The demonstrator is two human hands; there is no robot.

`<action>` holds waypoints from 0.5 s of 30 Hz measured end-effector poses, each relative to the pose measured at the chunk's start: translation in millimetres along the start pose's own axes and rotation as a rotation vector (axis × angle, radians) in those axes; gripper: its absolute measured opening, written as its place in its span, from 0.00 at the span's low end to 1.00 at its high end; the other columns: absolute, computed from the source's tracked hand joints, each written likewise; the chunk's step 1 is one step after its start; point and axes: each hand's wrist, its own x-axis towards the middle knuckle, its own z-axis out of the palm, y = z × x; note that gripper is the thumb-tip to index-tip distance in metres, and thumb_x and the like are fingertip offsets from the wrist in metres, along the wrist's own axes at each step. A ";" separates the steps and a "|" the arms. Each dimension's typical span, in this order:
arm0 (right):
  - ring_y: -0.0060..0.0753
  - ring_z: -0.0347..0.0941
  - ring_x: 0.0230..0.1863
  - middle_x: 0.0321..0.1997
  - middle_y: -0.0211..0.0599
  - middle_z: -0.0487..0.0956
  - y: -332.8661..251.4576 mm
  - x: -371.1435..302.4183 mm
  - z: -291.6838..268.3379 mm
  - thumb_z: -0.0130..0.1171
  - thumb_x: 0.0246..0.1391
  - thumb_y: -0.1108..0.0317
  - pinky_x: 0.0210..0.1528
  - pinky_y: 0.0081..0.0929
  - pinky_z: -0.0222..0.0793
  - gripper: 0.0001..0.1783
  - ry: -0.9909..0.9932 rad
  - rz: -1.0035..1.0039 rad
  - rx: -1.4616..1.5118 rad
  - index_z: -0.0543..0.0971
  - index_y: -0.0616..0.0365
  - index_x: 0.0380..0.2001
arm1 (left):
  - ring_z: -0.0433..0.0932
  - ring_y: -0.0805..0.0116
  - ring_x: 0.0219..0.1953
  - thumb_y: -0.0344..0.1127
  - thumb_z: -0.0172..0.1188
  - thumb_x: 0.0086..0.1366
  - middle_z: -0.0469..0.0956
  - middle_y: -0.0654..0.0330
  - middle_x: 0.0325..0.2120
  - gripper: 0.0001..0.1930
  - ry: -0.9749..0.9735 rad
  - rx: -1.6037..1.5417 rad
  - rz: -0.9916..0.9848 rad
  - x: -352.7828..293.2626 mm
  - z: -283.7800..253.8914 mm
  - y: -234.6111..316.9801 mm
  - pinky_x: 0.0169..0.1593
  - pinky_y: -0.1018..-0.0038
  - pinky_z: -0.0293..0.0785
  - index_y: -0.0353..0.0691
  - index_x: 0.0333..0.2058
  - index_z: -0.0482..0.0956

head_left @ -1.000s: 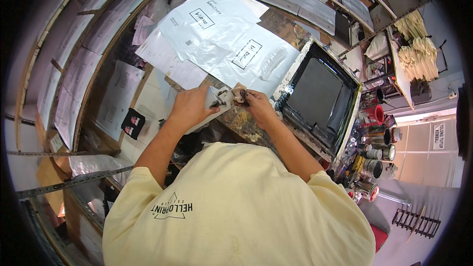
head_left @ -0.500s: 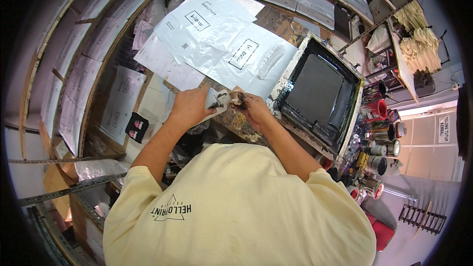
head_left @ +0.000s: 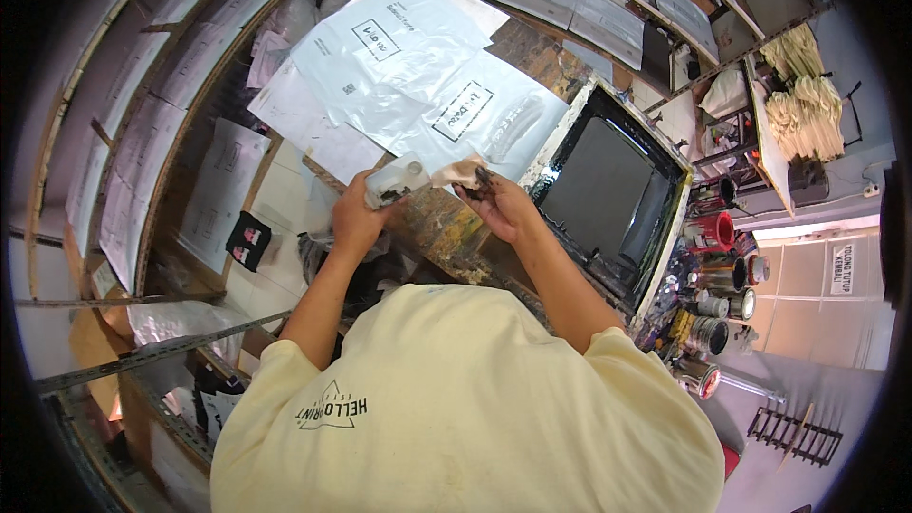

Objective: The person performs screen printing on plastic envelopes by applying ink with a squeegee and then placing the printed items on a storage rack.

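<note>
My left hand (head_left: pixel 356 220) is closed around a translucent white plastic bottle (head_left: pixel 391 182) with dark smears on its side. The bottle lies tilted over the near edge of the stained worktable (head_left: pixel 446 239). In my right hand (head_left: pixel 508 211), a crumpled beige cloth (head_left: pixel 458 172) with dark stains is pinched, and its loose end reaches to the bottle. Dark smudges mark the fingertips of that hand. Just beyond both hands lie pale plastic mailer bags (head_left: pixel 366 76) with black print. A screen-printing frame (head_left: pixel 608 199) with black ink along its inner edges sits right of my right hand.
Shelves with stacks of pale packages (head_left: pixel 142 142) line the left and far sides. Ink cans (head_left: pixel 708 334) and a red tub (head_left: pixel 711 231) crowd the right of the frame. A black folded cloth (head_left: pixel 249 241) hangs or lies at the left. Yellowish bundles (head_left: pixel 807 104) hang at far right.
The bottle has been raised and turned so more of it shows. My right hand has moved slightly right, and the cloth is now stretched between it and the bottle.
</note>
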 end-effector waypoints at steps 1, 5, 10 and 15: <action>0.41 0.77 0.54 0.57 0.50 0.76 -4.3 3.8 -10.7 0.44 0.74 0.70 0.60 0.35 0.79 0.18 0.064 0.001 -0.040 0.71 0.74 0.58 | 0.84 0.51 0.45 0.50 0.78 0.53 0.84 0.50 0.44 0.33 0.030 -0.056 -0.062 -2.3 7.7 -8.9 0.47 0.61 0.79 0.41 0.52 0.76; 0.40 0.78 0.52 0.57 0.50 0.76 -46.4 20.2 -38.3 0.44 0.74 0.71 0.59 0.34 0.81 0.19 0.248 -0.104 -0.310 0.69 0.75 0.59 | 0.84 0.56 0.46 0.43 0.80 0.53 0.84 0.51 0.43 0.32 0.174 -0.178 -0.073 -12.9 31.1 -38.9 0.50 0.65 0.78 0.38 0.52 0.75; 0.43 0.80 0.50 0.50 0.49 0.82 -74.7 89.9 -89.0 0.50 0.70 0.71 0.50 0.33 0.80 0.15 0.213 -0.403 -1.138 0.80 0.72 0.49 | 0.81 0.55 0.48 0.40 0.81 0.52 0.81 0.51 0.46 0.34 0.206 -0.351 -0.112 -15.6 37.4 -49.9 0.54 0.65 0.76 0.34 0.54 0.73; 0.62 0.75 0.48 0.48 0.52 0.79 -62.9 120.8 -71.4 0.52 0.63 0.72 0.49 0.47 0.74 0.14 0.191 -0.748 -1.732 0.83 0.63 0.46 | 0.77 0.65 0.33 0.46 0.78 0.56 0.77 0.58 0.31 0.26 0.391 0.081 -0.381 -84.1 61.0 -42.6 0.38 0.67 0.75 0.34 0.43 0.76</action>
